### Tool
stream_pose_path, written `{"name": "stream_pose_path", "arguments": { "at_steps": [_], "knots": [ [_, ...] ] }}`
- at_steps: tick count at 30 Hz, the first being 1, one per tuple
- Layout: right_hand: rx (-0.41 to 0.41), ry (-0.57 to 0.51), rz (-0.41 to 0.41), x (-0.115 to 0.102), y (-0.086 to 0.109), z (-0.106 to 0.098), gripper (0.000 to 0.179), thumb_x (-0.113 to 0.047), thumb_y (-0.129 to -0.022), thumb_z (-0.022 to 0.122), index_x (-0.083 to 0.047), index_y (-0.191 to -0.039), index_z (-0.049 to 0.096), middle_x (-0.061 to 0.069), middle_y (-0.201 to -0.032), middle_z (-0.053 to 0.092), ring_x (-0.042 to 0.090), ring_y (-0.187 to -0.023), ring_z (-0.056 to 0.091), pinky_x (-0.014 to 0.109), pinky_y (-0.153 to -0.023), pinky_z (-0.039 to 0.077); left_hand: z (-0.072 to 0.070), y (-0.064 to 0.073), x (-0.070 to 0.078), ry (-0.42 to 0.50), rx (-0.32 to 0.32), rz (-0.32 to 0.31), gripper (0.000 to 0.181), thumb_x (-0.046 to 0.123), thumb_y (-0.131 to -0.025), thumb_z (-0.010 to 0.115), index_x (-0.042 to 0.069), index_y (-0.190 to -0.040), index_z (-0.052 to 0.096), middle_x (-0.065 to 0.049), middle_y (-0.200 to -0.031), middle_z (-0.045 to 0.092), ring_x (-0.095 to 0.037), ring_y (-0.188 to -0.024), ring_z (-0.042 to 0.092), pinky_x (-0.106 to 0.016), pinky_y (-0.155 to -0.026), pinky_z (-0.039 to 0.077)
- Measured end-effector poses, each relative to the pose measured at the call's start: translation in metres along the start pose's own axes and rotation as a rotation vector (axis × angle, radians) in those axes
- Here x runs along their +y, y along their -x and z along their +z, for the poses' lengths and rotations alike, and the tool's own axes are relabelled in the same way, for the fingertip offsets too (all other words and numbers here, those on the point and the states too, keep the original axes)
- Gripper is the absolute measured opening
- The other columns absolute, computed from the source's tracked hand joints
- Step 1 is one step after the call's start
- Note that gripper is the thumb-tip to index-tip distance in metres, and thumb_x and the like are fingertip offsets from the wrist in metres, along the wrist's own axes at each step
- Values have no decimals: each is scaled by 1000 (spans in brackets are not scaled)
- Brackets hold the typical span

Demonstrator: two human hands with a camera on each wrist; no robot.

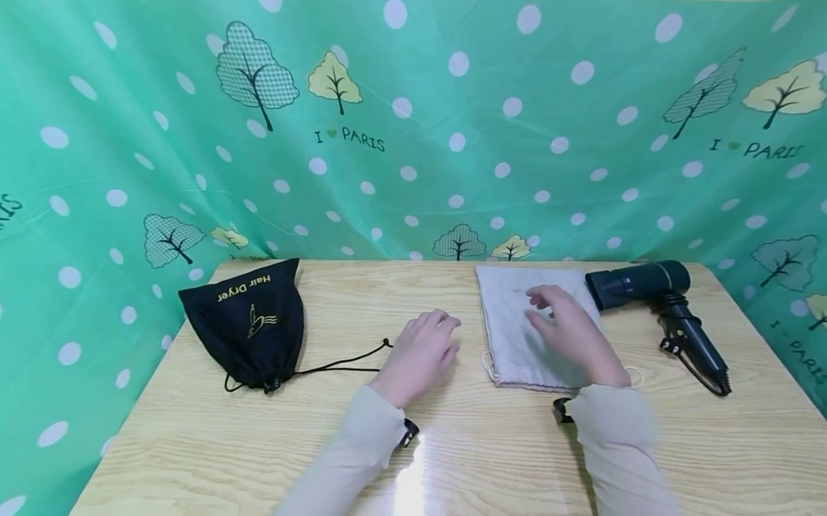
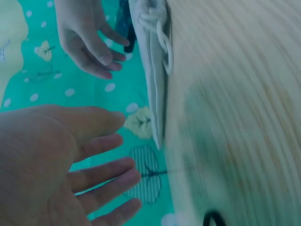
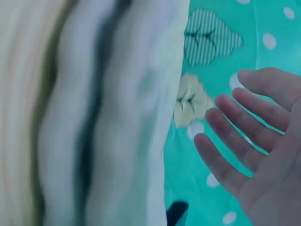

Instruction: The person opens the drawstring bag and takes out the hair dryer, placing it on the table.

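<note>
A light grey drawstring bag lies flat toward the back right of the table, its white cords at the near corners. Over it hovers my right hand, fingers relaxed and holding nothing; in the right wrist view the hand is apart from the cloth. My left hand is above the table left of the grey bag, fingers loosely spread and empty, as the left wrist view of the hand confirms. Near it ends the cord of a black drawstring pouch lettered "Hair Dryer".
A dark hair dryer lies right of the grey bag, its nozzle close to the bag's far right corner and its cable bundled by the handle. Behind the wooden table hangs a green dotted curtain.
</note>
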State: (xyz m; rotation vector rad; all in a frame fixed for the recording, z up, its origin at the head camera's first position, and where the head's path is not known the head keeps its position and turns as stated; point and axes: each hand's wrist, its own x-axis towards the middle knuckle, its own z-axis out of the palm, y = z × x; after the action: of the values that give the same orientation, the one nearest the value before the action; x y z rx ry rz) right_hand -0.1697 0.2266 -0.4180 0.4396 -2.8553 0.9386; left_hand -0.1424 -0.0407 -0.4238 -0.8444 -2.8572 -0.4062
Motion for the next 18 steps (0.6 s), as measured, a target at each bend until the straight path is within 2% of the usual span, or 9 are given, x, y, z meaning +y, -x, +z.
{"name": "stream_pose_path", "arguments": {
  "at_steps": [9, 18],
  "knots": [
    [-62, -67, -9, -40, -15, 26, 40, -12, -99, 60, 4, -134, 52, 18, -118, 62, 33, -112, 59, 50, -96, 50, -4, 13, -25, 23, 12, -73, 38, 23, -97, 64, 5, -130, 60, -10, -127, 61, -26, -119, 58, -43, -104, 47],
    [-99, -79, -131, -76, -27, 54, 38, -9, -96, 63, 5, -130, 54, 18, -115, 63, 30, -108, 60, 45, -94, 51, -14, 19, -43, 19, 22, -138, 38, 23, -97, 64, 6, -131, 60, -11, -129, 60, -29, -120, 56, -45, -105, 46]
  ]
}}
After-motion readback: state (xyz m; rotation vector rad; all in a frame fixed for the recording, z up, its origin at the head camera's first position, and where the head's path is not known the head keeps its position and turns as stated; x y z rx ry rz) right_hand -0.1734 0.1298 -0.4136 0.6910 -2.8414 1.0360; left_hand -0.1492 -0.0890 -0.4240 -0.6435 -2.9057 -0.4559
